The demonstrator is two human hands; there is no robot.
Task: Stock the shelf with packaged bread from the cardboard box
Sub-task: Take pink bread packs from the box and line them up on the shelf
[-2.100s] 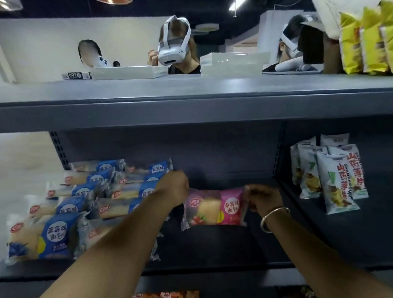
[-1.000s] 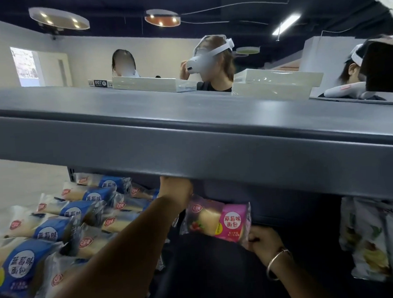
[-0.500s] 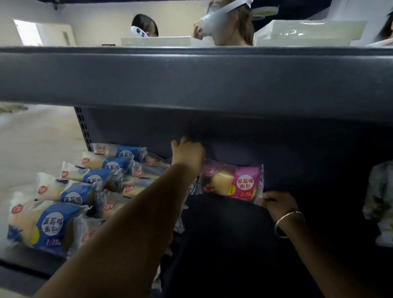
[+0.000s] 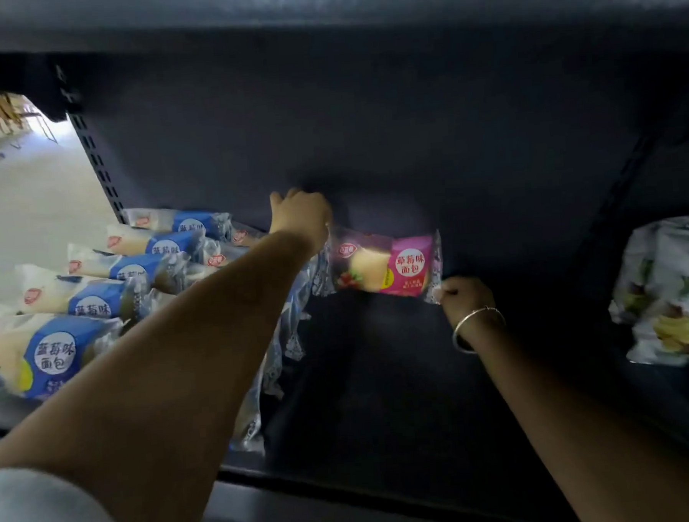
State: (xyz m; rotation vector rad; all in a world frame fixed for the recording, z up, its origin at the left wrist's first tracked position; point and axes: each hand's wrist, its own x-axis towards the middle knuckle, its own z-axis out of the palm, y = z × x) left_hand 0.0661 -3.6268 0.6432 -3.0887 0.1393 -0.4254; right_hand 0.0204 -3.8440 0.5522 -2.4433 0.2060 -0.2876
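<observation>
A pink packaged bread (image 4: 387, 264) stands at the back of the dark shelf (image 4: 382, 398), close to the back wall. My left hand (image 4: 300, 215) is at its left end with fingers curled around the wrapper's top corner. My right hand (image 4: 466, 294) pinches the wrapper's lower right corner; a metal bangle sits on that wrist. To the left, several blue packaged breads (image 4: 96, 270) lie in rows running front to back. The cardboard box is out of view.
White snack bags (image 4: 667, 287) stand on the shelf's right side. The upper shelf's underside (image 4: 321, 6) fills the top of the view. A perforated upright (image 4: 94, 154) marks the shelf's left end, with pale floor beyond it.
My head has dropped below the upper shelf, so the people behind are out of sight. Both hands have carried the pink bread deeper, up to the back wall.
</observation>
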